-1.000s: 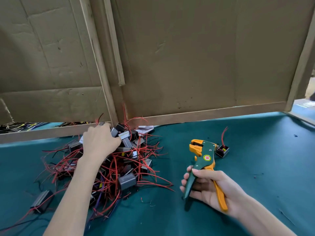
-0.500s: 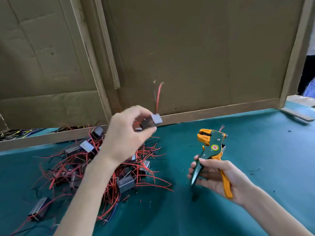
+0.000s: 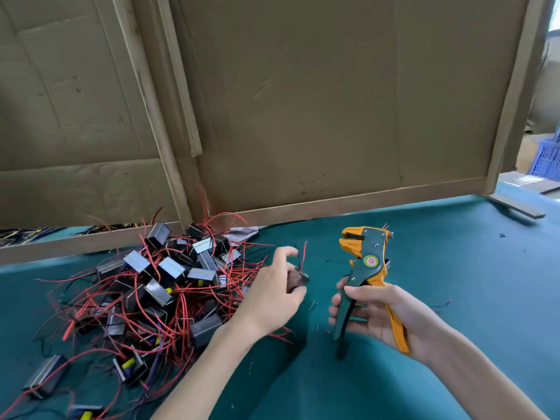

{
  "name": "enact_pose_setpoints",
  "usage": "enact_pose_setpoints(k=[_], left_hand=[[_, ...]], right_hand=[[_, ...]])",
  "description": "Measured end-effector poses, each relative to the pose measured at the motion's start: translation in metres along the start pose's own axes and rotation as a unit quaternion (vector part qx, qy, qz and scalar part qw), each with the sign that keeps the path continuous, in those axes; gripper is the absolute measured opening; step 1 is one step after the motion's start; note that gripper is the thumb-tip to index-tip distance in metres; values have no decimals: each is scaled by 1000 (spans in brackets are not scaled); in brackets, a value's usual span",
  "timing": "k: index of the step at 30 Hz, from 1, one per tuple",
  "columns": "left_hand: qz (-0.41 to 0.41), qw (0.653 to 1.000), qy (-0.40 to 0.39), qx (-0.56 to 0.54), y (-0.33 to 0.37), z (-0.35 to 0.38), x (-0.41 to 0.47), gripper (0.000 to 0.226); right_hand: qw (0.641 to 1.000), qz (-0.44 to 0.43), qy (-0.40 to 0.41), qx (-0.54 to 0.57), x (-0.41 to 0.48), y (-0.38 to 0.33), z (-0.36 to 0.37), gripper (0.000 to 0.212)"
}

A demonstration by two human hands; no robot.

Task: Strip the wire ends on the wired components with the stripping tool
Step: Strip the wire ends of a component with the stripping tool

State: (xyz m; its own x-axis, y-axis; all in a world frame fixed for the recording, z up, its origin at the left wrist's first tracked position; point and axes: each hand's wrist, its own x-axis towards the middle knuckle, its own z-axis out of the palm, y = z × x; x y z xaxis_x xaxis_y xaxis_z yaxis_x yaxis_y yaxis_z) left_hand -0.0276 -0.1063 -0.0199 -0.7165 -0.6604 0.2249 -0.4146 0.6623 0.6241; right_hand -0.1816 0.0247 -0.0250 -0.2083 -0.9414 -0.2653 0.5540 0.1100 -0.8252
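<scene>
Wire (image 3: 304, 253) of the left hand's (image 3: 272, 295) pinched dark block component (image 3: 297, 278) should be fed squarely into the right hand's (image 3: 383, 313) gripped green-orange stripping tool (image 3: 368, 262).

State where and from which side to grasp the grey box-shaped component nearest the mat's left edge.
Probably pinch the grey box-shaped component across its long side faces, from above: it lies flat with its broad top face up, clear of the red-wire pile.

Table (image 3: 454, 298): green cover | left: heap of wired comps (image 3: 169, 277) | rear: cardboard screen (image 3: 303, 116) stands on it
</scene>
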Motion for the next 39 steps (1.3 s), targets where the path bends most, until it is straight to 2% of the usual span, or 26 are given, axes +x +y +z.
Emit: enact_pose_setpoints(k=[2, 5, 8, 10, 15, 24, 30, 34, 39], left_hand=[[-40, 996, -6, -82, 1, -3, 1, 52], [-89, 974, 6, -209, 6, -6, 2, 41], [-84, 955, 76, -274, 11, -12, 4, 28], [-54, 950, 107, -288, 12, -18, 5, 21], [-34, 940, 108, -322, 17, -30, 3, 11], [-10, 922, 124, -367, 24, -52, 0, 14], [10, 901, 59, -429, 33, -64, -6, 20], [8, 920, 32, -391, 34, -65, -9, 18], [-20, 929, 54, -367, 37, -58, -8, 20]], right_hand=[[1000, -2, -6, -4, -1, 0, 0, 32], [1000, -4, -19, -15, -2, 0, 2, 30], [999, -6, -35, -35, -5, 1, 4, 31], [998, -6, -48, -45, -6, 2, 6, 31], [994, -10, -92, -55, -9, 5, 12, 27], [986, -38, -133, -89, -15, 5, 15, 31], [981, -50, -150, -110, -17, 4, 19, 25], [980, -58, -156, -111, -19, 4, 19, 20], [976, -63, -161, -132, -21, 3, 20, 23]])
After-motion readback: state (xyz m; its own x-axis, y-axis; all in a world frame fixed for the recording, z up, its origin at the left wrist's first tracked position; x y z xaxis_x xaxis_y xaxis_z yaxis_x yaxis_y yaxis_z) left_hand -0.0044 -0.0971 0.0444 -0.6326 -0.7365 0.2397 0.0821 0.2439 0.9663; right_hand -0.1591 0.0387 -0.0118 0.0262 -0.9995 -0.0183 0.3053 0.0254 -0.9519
